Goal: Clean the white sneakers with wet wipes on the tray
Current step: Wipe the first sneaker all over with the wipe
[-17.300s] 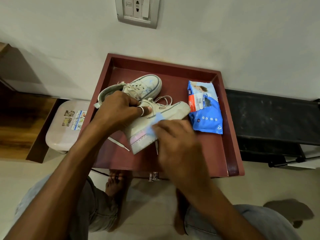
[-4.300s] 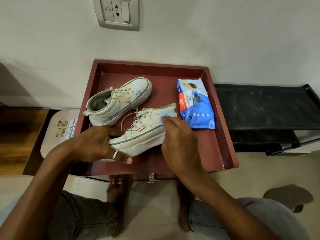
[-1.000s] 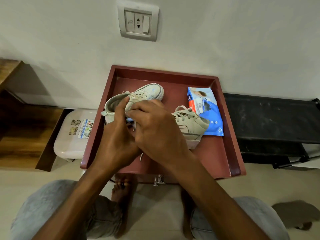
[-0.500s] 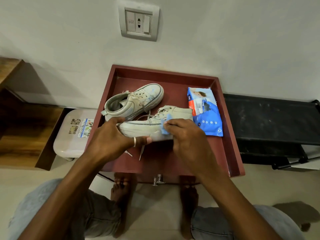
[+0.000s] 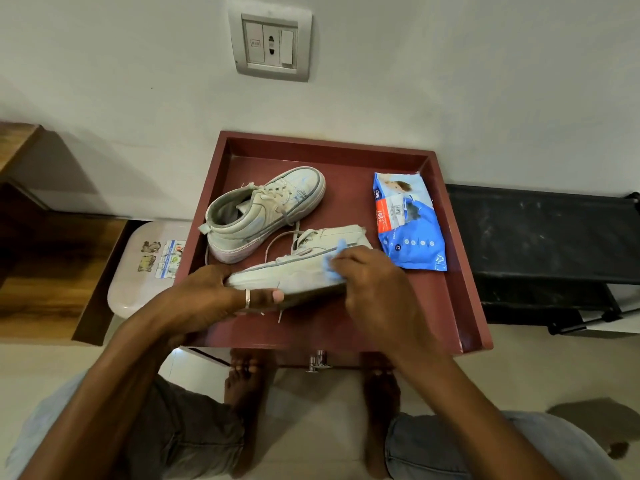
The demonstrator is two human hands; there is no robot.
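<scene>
The fingers of the right hand (image 5: 375, 289) are curled over a pale blue wet wipe (image 5: 331, 271) and press it against the side of the near sneaker (image 5: 294, 271). Bits of the wipe show above and beside the knuckles. The left hand (image 5: 211, 294) grips the left end of the same shoe, its fingers wrapped behind it. Its thumb, which wears a silver ring (image 5: 247, 298), lies along the sole edge in front. The shoe is tipped onto its side and held just above the floor of the dark red tray (image 5: 450, 289), and its loose laces trail down.

The far sneaker (image 5: 266, 213) stands upright on its sole just behind, toe toward the far right, with faint blue smudges on the toe cap. To the right, apart from both shoes, a blue wet wipes pack (image 5: 410, 233) lies flat in the tray. It has a red panel with a barcode and white digits that look like "297". The rest of its print is too small to read.

A metal knob (image 5: 317, 362) shows under the tray's near edge. A pale stool (image 5: 149, 261) with cartoon stickers stands to the left, beside dark wooden furniture (image 5: 41, 271). A black rack (image 5: 540, 237) stands to the right. On the white wall above is a grey switch-and-socket plate (image 5: 272, 46). Below, bare feet (image 5: 246, 379) rest on a pale tiled floor (image 5: 311, 427).
</scene>
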